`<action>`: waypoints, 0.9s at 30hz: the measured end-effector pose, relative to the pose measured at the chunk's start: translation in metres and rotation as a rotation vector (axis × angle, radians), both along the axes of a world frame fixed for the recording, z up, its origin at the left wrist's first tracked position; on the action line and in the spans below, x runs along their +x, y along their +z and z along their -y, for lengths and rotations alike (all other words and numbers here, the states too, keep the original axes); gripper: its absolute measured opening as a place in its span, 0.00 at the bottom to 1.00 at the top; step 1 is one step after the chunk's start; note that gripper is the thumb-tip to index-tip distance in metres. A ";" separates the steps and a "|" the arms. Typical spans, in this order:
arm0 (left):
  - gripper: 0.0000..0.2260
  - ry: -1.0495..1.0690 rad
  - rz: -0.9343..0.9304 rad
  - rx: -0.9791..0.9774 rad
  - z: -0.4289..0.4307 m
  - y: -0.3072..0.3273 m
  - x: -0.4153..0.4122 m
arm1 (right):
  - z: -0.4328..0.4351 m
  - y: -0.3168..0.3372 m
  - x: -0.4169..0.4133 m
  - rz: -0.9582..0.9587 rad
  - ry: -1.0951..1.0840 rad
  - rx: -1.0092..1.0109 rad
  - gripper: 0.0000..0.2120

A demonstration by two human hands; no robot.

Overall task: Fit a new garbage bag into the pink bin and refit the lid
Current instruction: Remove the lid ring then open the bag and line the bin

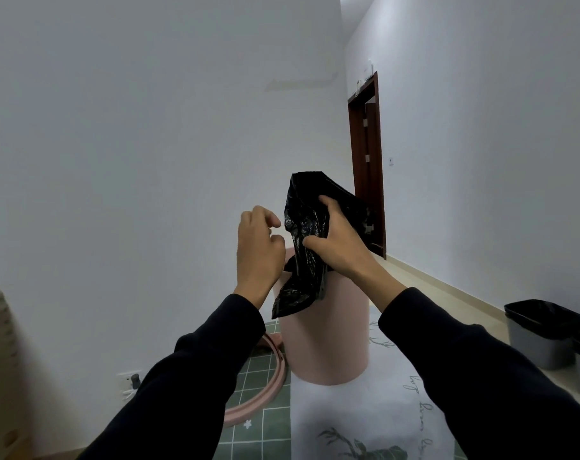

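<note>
A crumpled black garbage bag (pixel 306 224) hangs in the air above the round pink bin (pixel 328 340), its lower end dangling over the bin's front rim. My right hand (pixel 340 242) grips the bag from the right side. My left hand (pixel 258 250) hovers just left of the bag, fingers curled and apart, holding nothing. The pink ring-shaped lid (pixel 265 386) lies on the floor left of the bin, partly hidden by my left sleeve.
A white wall runs close behind the bin. Two grey bins with black liners (pixel 540 333) stand by the right wall. A dark wooden door (pixel 368 161) is at the back. A green and white mat (pixel 364 419) covers the floor; a socket (pixel 131 381) sits low left.
</note>
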State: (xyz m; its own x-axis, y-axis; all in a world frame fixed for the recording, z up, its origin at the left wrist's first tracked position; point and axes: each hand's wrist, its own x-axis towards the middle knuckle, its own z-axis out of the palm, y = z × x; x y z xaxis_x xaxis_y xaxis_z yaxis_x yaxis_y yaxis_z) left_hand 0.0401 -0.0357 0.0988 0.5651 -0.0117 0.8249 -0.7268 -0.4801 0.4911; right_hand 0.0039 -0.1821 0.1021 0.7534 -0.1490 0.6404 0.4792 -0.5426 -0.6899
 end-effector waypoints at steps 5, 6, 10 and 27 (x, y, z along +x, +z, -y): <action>0.08 -0.225 -0.060 -0.091 0.002 0.008 -0.004 | -0.001 0.000 -0.003 -0.016 0.056 0.008 0.48; 0.08 -0.280 -0.096 -0.102 0.003 0.009 -0.003 | -0.002 0.000 -0.004 -0.022 0.066 0.000 0.49; 0.11 -0.413 -0.184 -0.036 0.005 0.011 -0.003 | -0.005 0.000 -0.006 -0.068 0.108 -0.076 0.51; 0.06 -0.600 -0.291 -0.079 0.009 0.010 -0.008 | -0.004 -0.002 0.000 -0.087 0.218 -0.049 0.47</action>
State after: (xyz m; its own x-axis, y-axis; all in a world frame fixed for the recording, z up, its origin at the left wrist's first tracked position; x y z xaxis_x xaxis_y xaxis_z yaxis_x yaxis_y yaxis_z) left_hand 0.0317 -0.0449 0.1083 0.6794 -0.3388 0.6508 -0.6888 0.0111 0.7248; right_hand 0.0043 -0.1784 0.1001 0.8169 0.0534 0.5743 0.5288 -0.4667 -0.7089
